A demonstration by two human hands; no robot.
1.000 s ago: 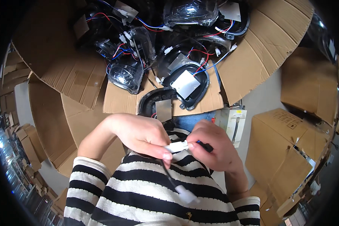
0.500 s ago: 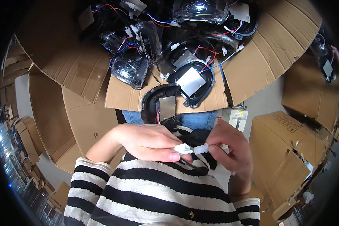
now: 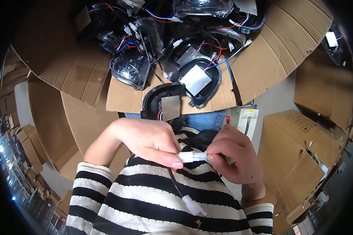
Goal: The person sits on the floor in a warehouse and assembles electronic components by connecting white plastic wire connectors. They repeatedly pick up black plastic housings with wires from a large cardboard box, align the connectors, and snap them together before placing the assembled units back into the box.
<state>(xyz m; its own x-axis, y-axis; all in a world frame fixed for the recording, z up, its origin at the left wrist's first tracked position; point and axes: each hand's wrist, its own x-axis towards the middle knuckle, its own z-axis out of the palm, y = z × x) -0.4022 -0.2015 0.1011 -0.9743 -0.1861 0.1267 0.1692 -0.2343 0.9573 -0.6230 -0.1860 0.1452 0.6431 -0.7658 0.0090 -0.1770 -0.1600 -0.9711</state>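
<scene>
In front of my striped top, my left hand [image 3: 147,141] pinches a white plug connector [image 3: 185,157] between thumb and fingers. My right hand [image 3: 237,156] is closed on a translucent white connector [image 3: 200,156], and the two pieces sit end to end, mated at least in part. Below my left hand a black cable [image 3: 175,183] hangs down to a loose white connector [image 3: 193,205]. Just beyond my hands a black lamp housing [image 3: 149,102] with a metal plate [image 3: 171,107] rests at the cardboard's near edge. Another lamp [image 3: 212,88] with a silver plate lies behind it.
Several wired lamps with transparent lenses [image 3: 130,72] are heaped in an open cardboard box [image 3: 280,58], its flaps spread toward me. More boxes stand at left [image 3: 53,113] and right [image 3: 298,145]. A pale device with a cable [image 3: 247,121] sits beyond my right hand.
The two connectors, apart before, have come together end to end. A cable with a loose connector now hangs below my left hand. The view has shifted slightly.
</scene>
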